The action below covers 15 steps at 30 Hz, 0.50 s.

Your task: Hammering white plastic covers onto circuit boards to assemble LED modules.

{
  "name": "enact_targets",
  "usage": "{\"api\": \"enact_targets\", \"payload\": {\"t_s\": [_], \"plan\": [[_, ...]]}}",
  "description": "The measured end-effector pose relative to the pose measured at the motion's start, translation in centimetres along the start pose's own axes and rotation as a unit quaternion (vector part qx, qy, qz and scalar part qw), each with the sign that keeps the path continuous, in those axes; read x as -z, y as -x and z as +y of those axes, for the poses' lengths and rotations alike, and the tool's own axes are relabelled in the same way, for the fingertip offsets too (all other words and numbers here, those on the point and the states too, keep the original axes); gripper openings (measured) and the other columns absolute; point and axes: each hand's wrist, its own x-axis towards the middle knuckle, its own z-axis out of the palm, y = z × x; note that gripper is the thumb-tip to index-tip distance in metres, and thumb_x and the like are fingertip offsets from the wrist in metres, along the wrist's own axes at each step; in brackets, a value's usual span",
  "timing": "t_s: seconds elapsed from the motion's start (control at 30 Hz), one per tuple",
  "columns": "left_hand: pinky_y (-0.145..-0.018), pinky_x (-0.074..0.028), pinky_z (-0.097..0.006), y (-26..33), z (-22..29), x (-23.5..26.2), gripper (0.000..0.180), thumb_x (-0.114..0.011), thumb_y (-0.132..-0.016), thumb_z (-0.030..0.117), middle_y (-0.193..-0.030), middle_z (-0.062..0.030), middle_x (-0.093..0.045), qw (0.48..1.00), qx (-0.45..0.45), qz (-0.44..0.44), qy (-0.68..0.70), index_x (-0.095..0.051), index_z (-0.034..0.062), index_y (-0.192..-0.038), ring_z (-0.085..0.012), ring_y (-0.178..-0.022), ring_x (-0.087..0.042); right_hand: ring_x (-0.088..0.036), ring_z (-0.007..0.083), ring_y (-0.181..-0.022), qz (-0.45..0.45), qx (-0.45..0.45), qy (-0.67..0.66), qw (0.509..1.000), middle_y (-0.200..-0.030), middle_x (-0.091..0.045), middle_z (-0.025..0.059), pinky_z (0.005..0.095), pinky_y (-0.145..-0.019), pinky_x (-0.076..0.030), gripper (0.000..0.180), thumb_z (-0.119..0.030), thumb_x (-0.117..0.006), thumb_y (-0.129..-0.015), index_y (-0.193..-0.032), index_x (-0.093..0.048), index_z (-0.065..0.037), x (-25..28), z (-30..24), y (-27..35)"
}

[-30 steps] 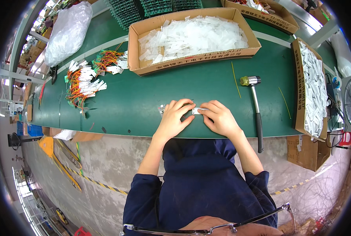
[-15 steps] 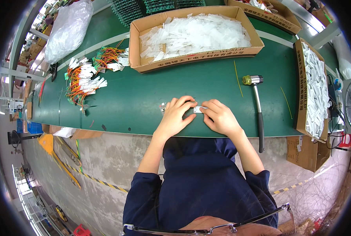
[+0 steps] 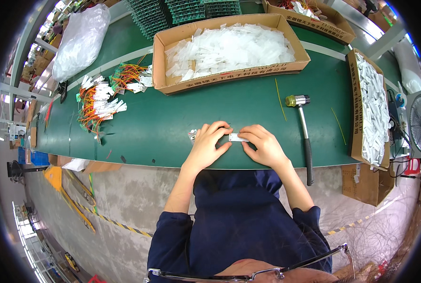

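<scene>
Both of my hands rest on the green table near its front edge. Between them lies a small white plastic part. My left hand pinches its left end and my right hand holds its right end. Another small white piece lies on the table just left of my left hand. I cannot tell what the fingers hide beneath them.
A hammer with a yellow head lies right of my hands. A cardboard box of white parts stands behind, another box at the right. Wired parts are heaped at the left, beside a plastic bag.
My hands have stayed on the white part at the same spot. Only small finger shifts are visible.
</scene>
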Motion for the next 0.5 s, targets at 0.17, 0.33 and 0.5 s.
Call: {"api": "enact_targets", "payload": {"t_s": [0.17, 0.33, 0.5], "plan": [[-0.093, -0.040, -0.036, -0.17, 0.30, 0.02, 0.035, -0.075, -0.080, 0.013, -0.122, 0.0015, -0.059, 1.000, -0.002, 0.010, -0.005, -0.066, 0.0123, -0.114, -0.0230, -0.106, -0.053, -0.063, 0.0288, -0.097, 0.002, -0.007, -0.006, 1.000, -0.104, -0.065, 0.0090, 0.0385, -0.081, -0.054, 0.025, -0.001, -0.069, -0.076, -0.100, -0.065, -0.004, 0.21, 0.06, 0.14], [-0.093, -0.042, -0.036, 0.03, 0.09, -0.05, 0.036, -0.075, -0.079, 0.013, -0.122, 0.0011, -0.060, 1.000, -0.015, 0.024, -0.008, -0.067, 0.0121, -0.114, -0.0233, -0.106, -0.053, -0.063, 0.0291, -0.099, -0.004, -0.005, -0.005, 1.000, -0.106, -0.065, 0.0097, 0.0393, -0.082, -0.054, 0.027, -0.001, -0.069, -0.076, -0.103, -0.065, -0.004, 0.10, 0.13, 0.19], [-0.093, -0.042, -0.036, 0.17, 0.01, -0.10, 0.037, -0.076, -0.078, 0.013, -0.120, 0.0006, -0.062, 0.999, -0.024, 0.036, -0.014, -0.067, 0.0116, -0.114, -0.0233, -0.104, -0.055, -0.063, 0.0294, -0.099, -0.009, -0.008, -0.006, 1.000, -0.106, -0.064, 0.0099, 0.0393, -0.083, -0.053, 0.028, -0.001, -0.070, -0.076, -0.103, -0.065, -0.004, 0.18, 0.03, 0.15]]}}
